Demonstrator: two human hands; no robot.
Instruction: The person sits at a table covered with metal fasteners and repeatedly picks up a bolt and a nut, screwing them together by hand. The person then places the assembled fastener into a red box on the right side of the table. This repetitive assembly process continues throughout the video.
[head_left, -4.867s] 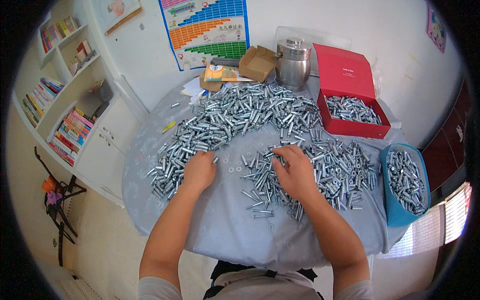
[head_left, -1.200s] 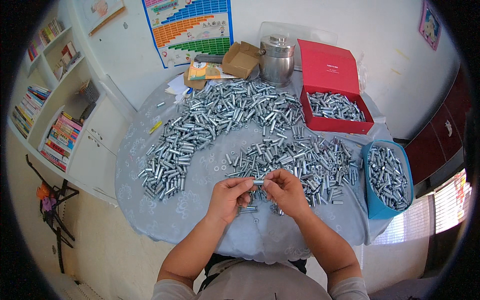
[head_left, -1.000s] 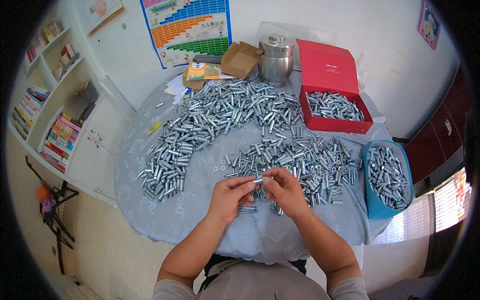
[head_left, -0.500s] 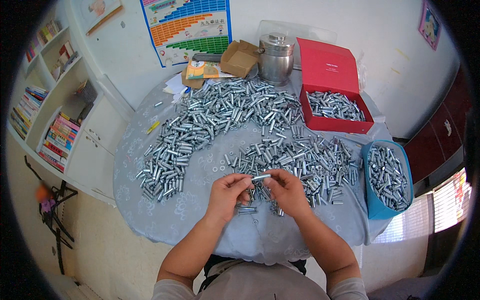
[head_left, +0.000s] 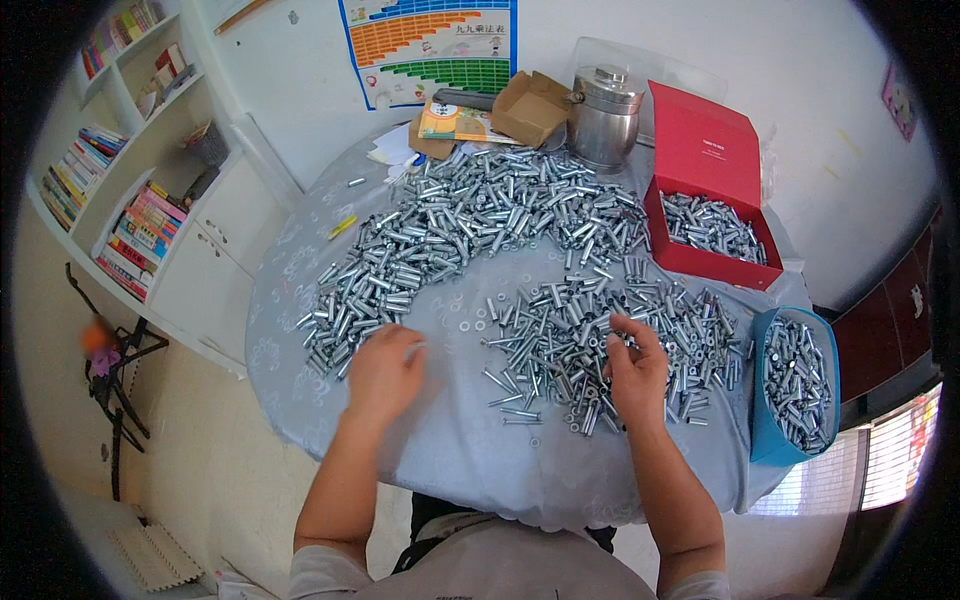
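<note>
Two hands sorting bright metal bolts on a round, cloth-covered table.

The left hand [head_left: 385, 372], left of centre, is blurred; its fingers curl loosely about something silvery at the fingertips, though whether it pinches a piece I cannot tell, and it sits beside the long left pile of bolts [head_left: 450, 240], as if adding to it. The right hand [head_left: 635, 370], right of centre, rests fingers-down and slightly spread on the loose scatter of bolts and washers [head_left: 570, 345], seemingly picking from it. Finished or sorted pieces fill a red box [head_left: 700, 160] at upper right and a blue tub [head_left: 795, 385] at the right edge. The pale patterned tablecloth [head_left: 470, 450] covers the table; behind stand a steel canister [head_left: 603, 115], a cardboard box [head_left: 530, 105], a wall chart [head_left: 430, 45] and, upper left, a white bookshelf [head_left: 130, 190].
</note>
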